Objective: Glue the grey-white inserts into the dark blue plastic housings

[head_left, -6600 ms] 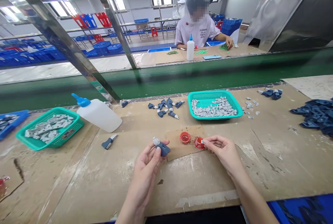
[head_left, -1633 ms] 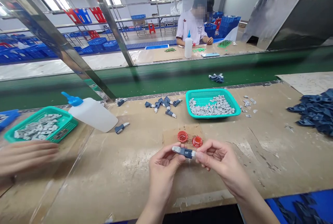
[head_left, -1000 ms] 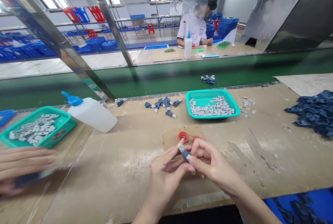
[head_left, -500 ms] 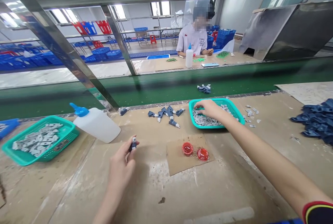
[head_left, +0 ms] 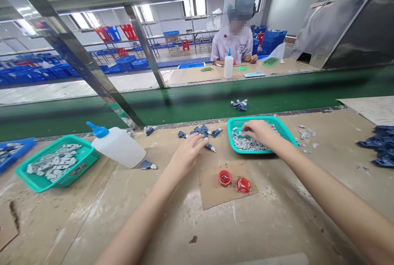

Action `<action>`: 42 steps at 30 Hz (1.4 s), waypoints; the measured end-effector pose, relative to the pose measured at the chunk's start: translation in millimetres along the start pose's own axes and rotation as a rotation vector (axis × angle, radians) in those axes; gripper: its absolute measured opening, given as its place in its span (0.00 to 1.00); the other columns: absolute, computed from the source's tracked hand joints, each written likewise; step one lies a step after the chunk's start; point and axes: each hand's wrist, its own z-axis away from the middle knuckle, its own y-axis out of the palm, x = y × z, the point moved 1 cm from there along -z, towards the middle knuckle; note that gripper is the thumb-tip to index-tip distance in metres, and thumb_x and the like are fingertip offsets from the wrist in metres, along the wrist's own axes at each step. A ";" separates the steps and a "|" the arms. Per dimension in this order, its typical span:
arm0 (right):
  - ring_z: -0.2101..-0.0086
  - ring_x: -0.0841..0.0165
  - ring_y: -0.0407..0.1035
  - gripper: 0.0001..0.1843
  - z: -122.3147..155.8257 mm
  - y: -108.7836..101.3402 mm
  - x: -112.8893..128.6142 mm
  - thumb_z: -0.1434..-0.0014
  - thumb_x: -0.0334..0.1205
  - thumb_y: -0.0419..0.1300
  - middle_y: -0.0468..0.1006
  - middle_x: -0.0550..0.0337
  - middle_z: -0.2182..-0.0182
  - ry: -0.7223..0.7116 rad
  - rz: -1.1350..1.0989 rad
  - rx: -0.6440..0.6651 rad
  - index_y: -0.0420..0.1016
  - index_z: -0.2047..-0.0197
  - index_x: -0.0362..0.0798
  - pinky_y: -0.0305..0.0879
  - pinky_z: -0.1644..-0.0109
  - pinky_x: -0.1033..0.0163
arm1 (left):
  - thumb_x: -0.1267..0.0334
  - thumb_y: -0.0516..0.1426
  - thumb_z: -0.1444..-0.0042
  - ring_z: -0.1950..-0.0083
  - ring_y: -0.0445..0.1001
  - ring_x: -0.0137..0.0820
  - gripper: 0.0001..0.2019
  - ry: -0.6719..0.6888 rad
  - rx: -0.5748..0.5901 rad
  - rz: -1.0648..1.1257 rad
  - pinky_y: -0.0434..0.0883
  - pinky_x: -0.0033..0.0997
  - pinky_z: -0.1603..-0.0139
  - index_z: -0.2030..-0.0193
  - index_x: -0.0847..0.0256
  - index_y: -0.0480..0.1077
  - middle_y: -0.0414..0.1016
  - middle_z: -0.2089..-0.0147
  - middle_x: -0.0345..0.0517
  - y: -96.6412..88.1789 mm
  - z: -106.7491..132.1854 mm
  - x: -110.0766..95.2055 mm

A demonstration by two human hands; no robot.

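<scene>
My right hand reaches into a teal plastic basket, its fingertips among small grey-white pieces. I cannot tell whether it grips any piece. My left hand is open and empty, hovering at the near edge of a scattered group of navy parts with white tips. A single navy part lies farther left beside a glue bottle. Two small red caps sit on a cardboard sheet, nearer me than both hands.
A white glue bottle and a second teal basket stand at left. A navy pile lies at right. Beyond a green conveyor belt, a co-worker sits at another bench.
My left hand has moved forward and right, no longer holding the small dark part. A navy part now lies by the bottle. My right hand stays in the basket.
</scene>
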 end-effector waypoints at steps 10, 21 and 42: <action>0.65 0.62 0.75 0.13 72.5 -25.7 20.6 0.39 0.46 0.58 0.81 0.55 0.65 0.023 -0.401 -0.285 0.75 0.55 0.50 0.72 0.61 0.57 | 0.66 0.52 0.40 0.54 0.73 0.39 0.10 -0.130 -0.057 0.278 0.72 0.41 0.53 0.56 0.59 0.73 0.74 0.56 0.52 5.7 -19.4 -5.4; 0.75 0.68 0.67 0.20 138.1 14.2 60.2 0.42 0.55 0.60 0.74 0.60 0.75 0.418 -1.055 -0.219 0.81 0.59 0.47 0.69 0.70 0.60 | 0.58 0.64 0.48 0.54 0.75 0.31 0.17 -0.838 -0.451 1.431 0.72 0.30 0.51 0.51 0.59 0.75 0.77 0.54 0.46 -18.6 53.3 -76.5; 0.77 0.68 0.70 0.24 155.8 50.0 91.8 0.50 0.52 0.68 0.74 0.66 0.80 0.574 -1.243 -0.221 0.54 0.71 0.53 0.59 0.76 0.67 | 0.63 0.66 0.51 0.49 0.76 0.38 0.14 -0.889 -0.457 1.561 0.70 0.34 0.45 0.58 0.61 0.74 0.79 0.54 0.50 12.1 67.0 -131.1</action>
